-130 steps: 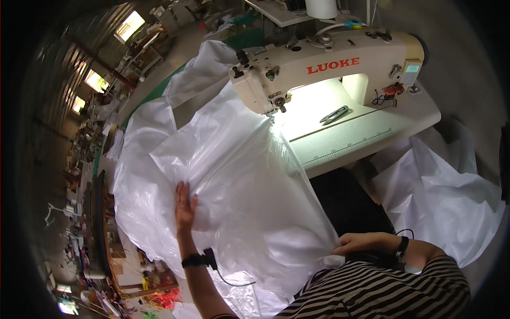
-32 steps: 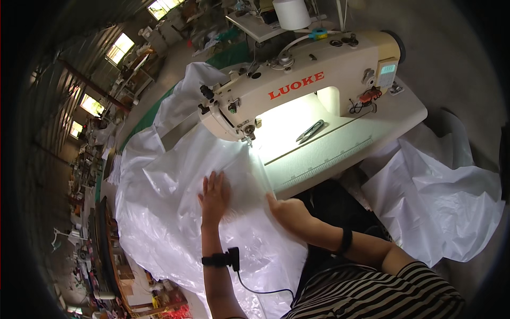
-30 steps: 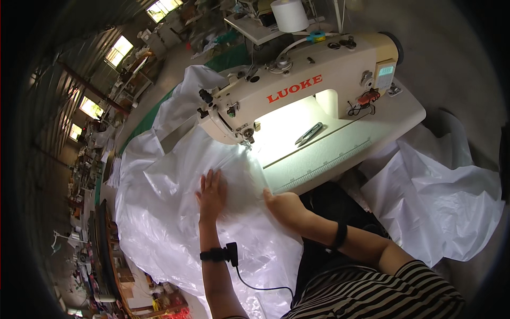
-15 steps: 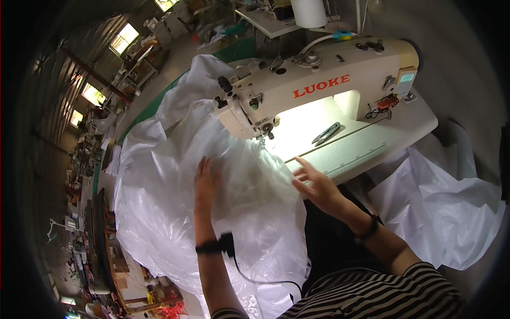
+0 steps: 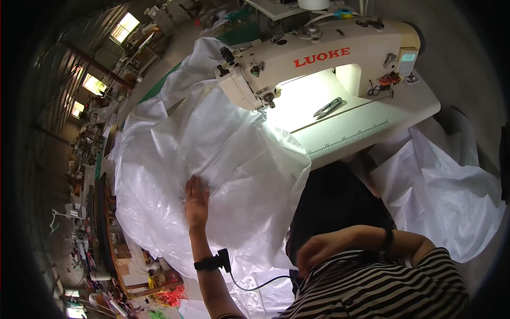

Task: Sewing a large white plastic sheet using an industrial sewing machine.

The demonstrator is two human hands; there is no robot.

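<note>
A large sheet of thin, shiny white plastic-like material (image 5: 239, 196) lies crumpled across the left and runs under the needle area of a white sewing machine (image 5: 319, 58). My left hand (image 5: 197, 206) rests flat on this sheet with its fingers stretched out. In front of my body, by the sheet's near right edge, is my right hand (image 5: 319, 252). Its fingers point downward and are blurred and partly hidden, so whether they grip anything is unclear. Metal thread snips (image 5: 328, 108) lie on the lit machine bed.
More white sheeting (image 5: 435, 191) hangs in folds to the right of the machine. A small control panel (image 5: 407, 59) glows at its right end. A black cable (image 5: 260, 287) trails from my left wristband (image 5: 212, 262). Cluttered shelves and benches line the far left.
My right hand has drawn back from the machine bed's edge to my body. The left hand has slid nearer over the sheet. The machine sits higher in view.
</note>
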